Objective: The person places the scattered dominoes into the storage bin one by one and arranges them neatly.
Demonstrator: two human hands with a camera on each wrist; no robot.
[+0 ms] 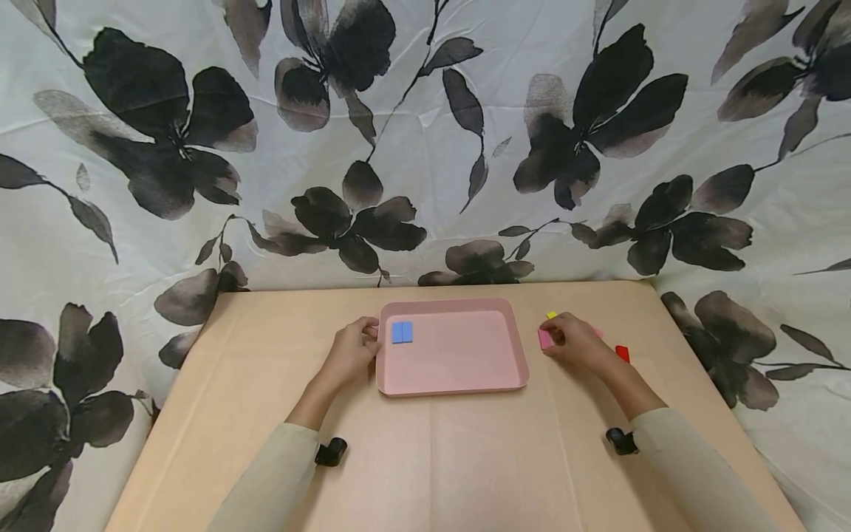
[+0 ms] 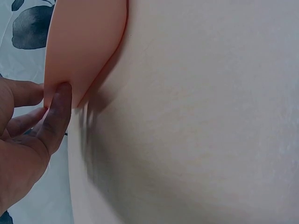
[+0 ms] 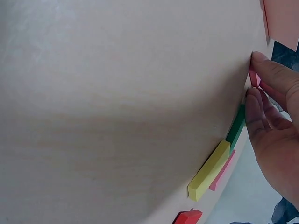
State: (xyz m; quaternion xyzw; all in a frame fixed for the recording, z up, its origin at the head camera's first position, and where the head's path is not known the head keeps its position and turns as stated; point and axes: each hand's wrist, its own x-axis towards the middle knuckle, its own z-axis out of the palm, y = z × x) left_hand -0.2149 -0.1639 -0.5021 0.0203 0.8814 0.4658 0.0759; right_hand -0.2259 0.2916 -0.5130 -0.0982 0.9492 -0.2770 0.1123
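A pink tray (image 1: 459,362) lies on the table, with two blue square pieces (image 1: 402,332) side by side near its far left corner. My left hand (image 1: 352,346) holds the tray's left edge; the left wrist view shows thumb and fingers on either side of the tray wall (image 2: 86,46). To the right of the tray, my right hand (image 1: 577,341) pinches a small pink block (image 1: 545,340) between thumb and fingers. The fingers cover much of that block (image 3: 253,77) in the right wrist view.
Near the right hand lie a yellow block (image 3: 209,170), a green block (image 3: 236,123), another pink block (image 3: 223,170) and a red block (image 3: 188,217). Behind the tan table (image 1: 492,458) hangs a white cloth (image 1: 425,133) with dark flowers.
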